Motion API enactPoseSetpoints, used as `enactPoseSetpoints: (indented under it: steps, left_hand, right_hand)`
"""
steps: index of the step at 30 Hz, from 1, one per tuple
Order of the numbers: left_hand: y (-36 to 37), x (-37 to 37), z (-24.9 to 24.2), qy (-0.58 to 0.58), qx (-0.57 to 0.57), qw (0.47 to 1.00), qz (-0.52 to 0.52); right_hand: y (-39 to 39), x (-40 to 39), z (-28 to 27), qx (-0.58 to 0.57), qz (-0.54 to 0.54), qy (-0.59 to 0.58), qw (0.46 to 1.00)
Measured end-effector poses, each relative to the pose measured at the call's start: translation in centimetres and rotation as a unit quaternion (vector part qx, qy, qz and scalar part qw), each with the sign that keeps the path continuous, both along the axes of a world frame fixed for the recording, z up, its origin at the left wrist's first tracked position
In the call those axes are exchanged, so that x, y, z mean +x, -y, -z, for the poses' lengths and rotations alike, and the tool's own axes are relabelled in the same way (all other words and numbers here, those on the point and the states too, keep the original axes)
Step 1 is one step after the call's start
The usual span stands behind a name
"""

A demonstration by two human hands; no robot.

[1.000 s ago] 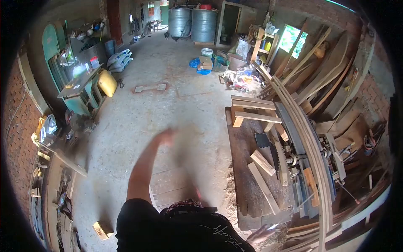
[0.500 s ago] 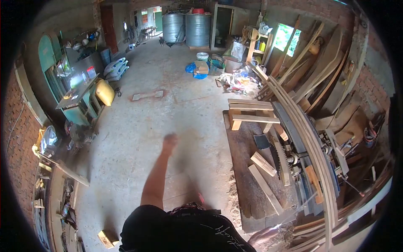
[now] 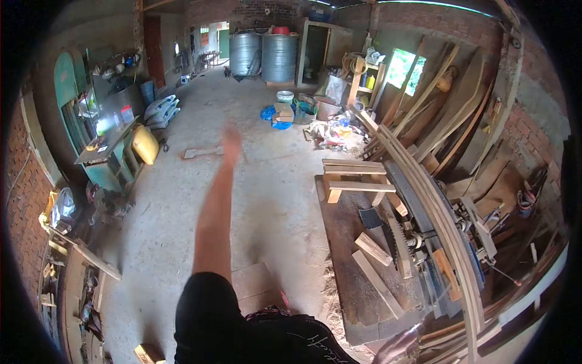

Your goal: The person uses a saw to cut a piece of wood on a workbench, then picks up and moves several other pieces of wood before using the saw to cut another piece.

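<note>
swung farther ahead with left hand, too blurred to tell spread from closed; farther now from planks, rightward of the grip on dark table, seemingly not handling them.

I wear a black shirt, and its short left sleeve is plain black, loose around the arm and straight at the hem. Across the front runs thin, pale lettering in a slanting, handwritten script, too small and curved for me to read, with a fine light line beside it. Below the shirt shows a strip of patterned cloth, dark with pinkish and whitish flecks. My left hand is bare and blurred, its finer details lost.
</note>
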State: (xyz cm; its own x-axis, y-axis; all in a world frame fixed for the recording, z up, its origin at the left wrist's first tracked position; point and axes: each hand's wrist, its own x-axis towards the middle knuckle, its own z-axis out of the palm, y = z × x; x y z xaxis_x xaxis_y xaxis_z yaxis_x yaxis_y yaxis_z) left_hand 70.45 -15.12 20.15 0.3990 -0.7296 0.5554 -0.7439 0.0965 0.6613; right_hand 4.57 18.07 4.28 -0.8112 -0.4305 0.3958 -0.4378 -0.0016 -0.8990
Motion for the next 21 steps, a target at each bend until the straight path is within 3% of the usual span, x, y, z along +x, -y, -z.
enactPoseSetpoints:
  steps: [1, 2, 3, 4, 7, 9, 11, 13, 14, 15, 18, 19, 21]
  left_hand:
    - [-1.7, 1.5, -10.1, -0.151, -0.413, 0.896, -0.063]
    - [-6.4, -1.4, -19.8, -0.287, -0.436, 0.852, 0.022]
    - [-9.8, -5.0, -26.4, -0.248, -0.517, 0.820, 0.007]
    - [-11.1, -5.8, -30.7, -0.235, -0.579, 0.777, 0.073]
    - [-15.5, -12.2, -35.2, -0.139, -0.614, 0.772, 0.088]
    - [-16.5, -15.2, -34.8, 0.052, -0.665, 0.745, -0.014]
    - [-15.2, -16.3, -32.2, 0.128, -0.645, 0.746, -0.107]
    - [-13.1, -18.3, -28.0, -0.036, -0.504, 0.863, -0.010]
    - [-10.4, -17.9, -25.3, -0.042, -0.453, 0.891, 0.008]
    - [-8.9, -18.7, -22.8, -0.047, -0.425, 0.901, 0.071]
    - [-6.4, -23.8, -14.0, -0.017, -0.308, 0.943, 0.129]
    - [-5.2, -25.5, -10.3, -0.018, -0.214, 0.964, 0.155]
    - [-5.5, -30.6, -4.2, -0.025, -0.081, 0.959, 0.272]
  right_hand:
    - [-0.1, -0.1, 0.0, -0.001, -0.004, 0.011, 1.000]
    - [-0.4, -0.3, 0.1, 0.000, -0.008, 0.022, 1.000]
    - [-0.9, -0.4, 0.2, 0.004, -0.014, 0.034, 0.999]
    - [-1.3, -0.5, 0.3, 0.007, -0.021, 0.046, 0.999]
    - [-2.3, -0.3, 0.6, 0.012, -0.045, 0.086, 0.995]
    - [-2.9, -0.1, 0.7, 0.014, -0.060, 0.114, 0.992]
    - [-3.4, -0.1, 0.7, 0.015, -0.075, 0.140, 0.987]
    - [-3.9, -0.2, 0.6, 0.016, -0.087, 0.163, 0.983]
    - [-4.3, -0.2, 0.4, 0.017, -0.092, 0.174, 0.980]
    - [-4.9, -0.4, 0.2, 0.020, -0.097, 0.184, 0.978]
    - [-6.5, -1.1, -0.2, 0.028, -0.109, 0.213, 0.971]
    - [-7.1, -1.3, -0.2, 0.032, -0.111, 0.223, 0.968]
    - [-8.6, -1.7, -0.1, 0.038, -0.114, 0.247, 0.961]
